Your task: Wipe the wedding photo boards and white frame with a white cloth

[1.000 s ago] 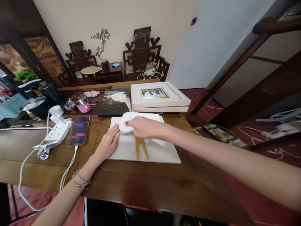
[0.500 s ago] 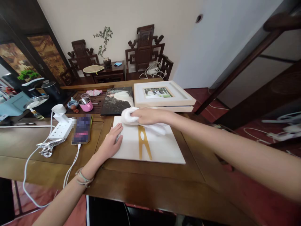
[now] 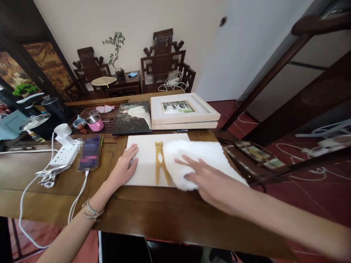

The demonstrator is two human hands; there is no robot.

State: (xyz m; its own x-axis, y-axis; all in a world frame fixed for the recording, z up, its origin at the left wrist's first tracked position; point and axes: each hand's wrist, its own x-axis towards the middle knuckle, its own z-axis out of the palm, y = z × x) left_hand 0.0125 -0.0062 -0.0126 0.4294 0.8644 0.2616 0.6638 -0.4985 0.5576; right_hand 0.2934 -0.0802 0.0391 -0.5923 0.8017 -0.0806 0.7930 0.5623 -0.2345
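A white board [image 3: 144, 160] lies flat on the wooden table in front of me. On it is a gold, two-legged piece [image 3: 159, 160] with an oval hole, like a picture-frame stand. My left hand [image 3: 127, 164] rests open on the board's left edge, fingers stretched forward. Spread over the right part of the board and past its edge is a white fluffy cloth [image 3: 205, 153]. My right hand [image 3: 204, 179] lies on top of this cloth with its fingers apart. The cloth hides the board's right side and brushes the gold piece.
Behind the board sit stacked light-wood frames [image 3: 186, 118] and a dark photo panel [image 3: 130, 118]. To the left are a phone [image 3: 90, 153] on a cable, a white power strip [image 3: 65, 153] and a pink cup [image 3: 94, 123]. The wooden table [image 3: 153, 208] ends close to me.
My right hand has moved right and toward me, and the bunched cloth is now spread out. The gold piece's upper end is uncovered. My left hand stays on the board.
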